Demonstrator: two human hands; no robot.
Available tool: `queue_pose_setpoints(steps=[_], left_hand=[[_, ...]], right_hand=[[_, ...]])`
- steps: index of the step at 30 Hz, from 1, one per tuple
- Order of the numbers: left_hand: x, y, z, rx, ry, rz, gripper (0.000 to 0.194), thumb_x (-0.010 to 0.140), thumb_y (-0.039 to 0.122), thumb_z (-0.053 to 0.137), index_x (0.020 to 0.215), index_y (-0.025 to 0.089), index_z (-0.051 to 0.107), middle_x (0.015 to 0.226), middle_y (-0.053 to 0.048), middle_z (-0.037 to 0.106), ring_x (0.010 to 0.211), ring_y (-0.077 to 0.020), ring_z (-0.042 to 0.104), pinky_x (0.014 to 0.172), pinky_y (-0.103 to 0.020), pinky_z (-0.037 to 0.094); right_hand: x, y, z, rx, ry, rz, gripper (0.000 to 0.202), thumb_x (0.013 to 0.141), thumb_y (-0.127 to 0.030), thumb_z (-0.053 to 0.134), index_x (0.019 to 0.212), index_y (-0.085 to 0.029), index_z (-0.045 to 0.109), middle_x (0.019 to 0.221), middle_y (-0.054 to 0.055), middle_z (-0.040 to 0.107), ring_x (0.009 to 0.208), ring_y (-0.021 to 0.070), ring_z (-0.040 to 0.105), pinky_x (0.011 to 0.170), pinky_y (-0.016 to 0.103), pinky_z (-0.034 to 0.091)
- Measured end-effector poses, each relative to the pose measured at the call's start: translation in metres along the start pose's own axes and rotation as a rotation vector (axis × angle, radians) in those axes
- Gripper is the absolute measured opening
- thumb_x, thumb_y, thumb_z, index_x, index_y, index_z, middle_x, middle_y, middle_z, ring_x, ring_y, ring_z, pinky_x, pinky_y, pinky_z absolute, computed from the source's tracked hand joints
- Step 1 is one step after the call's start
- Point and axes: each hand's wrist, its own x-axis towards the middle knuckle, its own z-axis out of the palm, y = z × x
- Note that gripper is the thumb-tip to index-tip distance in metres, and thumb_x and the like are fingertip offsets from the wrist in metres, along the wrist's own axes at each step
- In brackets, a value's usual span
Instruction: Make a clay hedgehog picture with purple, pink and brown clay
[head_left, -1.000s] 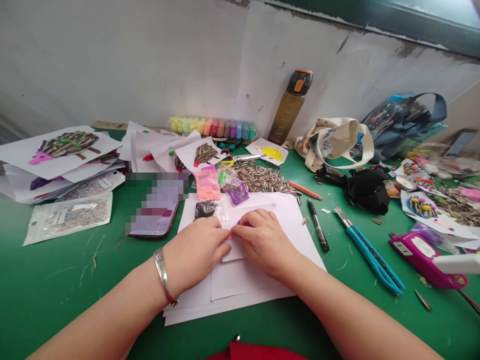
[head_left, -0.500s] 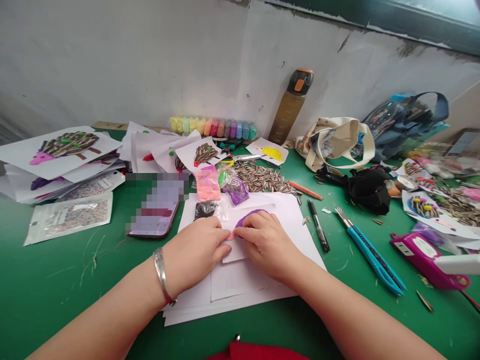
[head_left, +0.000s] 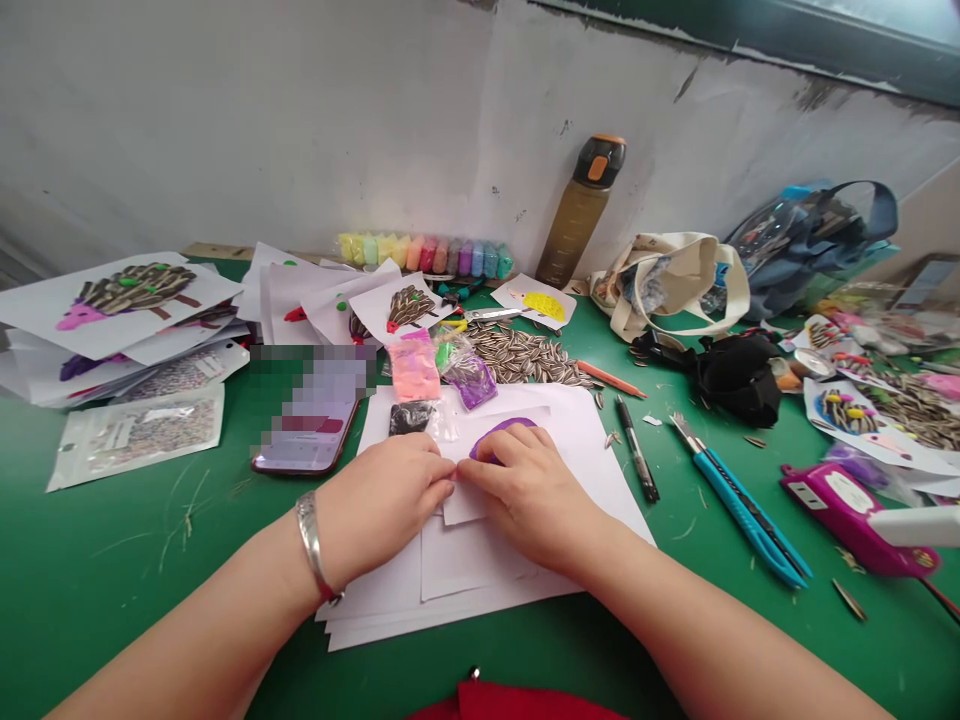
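Observation:
A purple clay shape (head_left: 504,432) lies on a small white paper (head_left: 465,508), on top of a stack of white sheets (head_left: 480,570). My left hand (head_left: 394,500), with a silver bracelet at the wrist, has its fingers pressed together at the left side of the small paper. My right hand (head_left: 529,490) rests beside and partly over the purple clay, its index finger and thumb drawn together. The fingertips of both hands meet left of the clay. Whatever is between them is hidden.
Behind the sheets are a pink clay packet (head_left: 415,368), a black packet (head_left: 409,418) and a heap of sunflower seeds (head_left: 525,352). A phone (head_left: 311,425) lies left. To the right are a black pen (head_left: 637,450) and a blue cutter (head_left: 742,505).
The pink bit that showed between my fingertips is now out of sight. My left hand has shifted slightly left, and more of the purple clay's left part shows.

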Motion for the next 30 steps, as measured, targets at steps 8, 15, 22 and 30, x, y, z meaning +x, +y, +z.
queue_pose_setpoints(steps=[8,15,22,30], left_hand=[[-0.001,0.000,-0.001,-0.021,0.007,0.019,0.031,0.095,0.022,0.042,0.090,0.019,0.072,0.091,-0.005,0.062,0.087,-0.0198,0.058,0.077,-0.031,0.044],[-0.001,-0.002,-0.001,-0.040,-0.010,0.015,0.033,0.096,0.023,0.041,0.092,0.019,0.074,0.094,-0.006,0.062,0.088,-0.0190,0.059,0.080,-0.030,0.044],[0.000,-0.003,-0.002,-0.056,-0.013,0.012,0.031,0.095,0.023,0.042,0.094,0.020,0.073,0.094,-0.005,0.063,0.089,-0.0195,0.059,0.080,-0.030,0.044],[-0.002,-0.002,-0.002,-0.052,-0.006,0.011,0.032,0.095,0.023,0.042,0.092,0.020,0.074,0.093,-0.005,0.062,0.086,-0.0188,0.058,0.078,-0.029,0.043]], right_hand=[[-0.002,0.005,-0.002,0.043,0.035,0.030,0.037,0.083,-0.003,0.050,0.107,-0.023,0.069,0.096,0.006,0.061,0.089,0.0198,0.046,0.079,0.035,0.032],[-0.007,0.000,-0.003,0.013,0.003,-0.028,0.026,0.090,-0.011,0.050,0.102,-0.021,0.071,0.090,0.006,0.061,0.084,0.0186,0.045,0.076,0.035,0.031],[-0.007,0.007,-0.005,0.100,0.012,-0.002,0.035,0.087,-0.006,0.048,0.108,-0.024,0.069,0.095,0.006,0.062,0.087,0.0186,0.048,0.077,0.034,0.033],[-0.006,0.005,-0.004,0.054,-0.023,0.013,0.028,0.090,-0.010,0.049,0.104,-0.021,0.070,0.092,0.007,0.062,0.087,0.0196,0.047,0.078,0.035,0.033]])
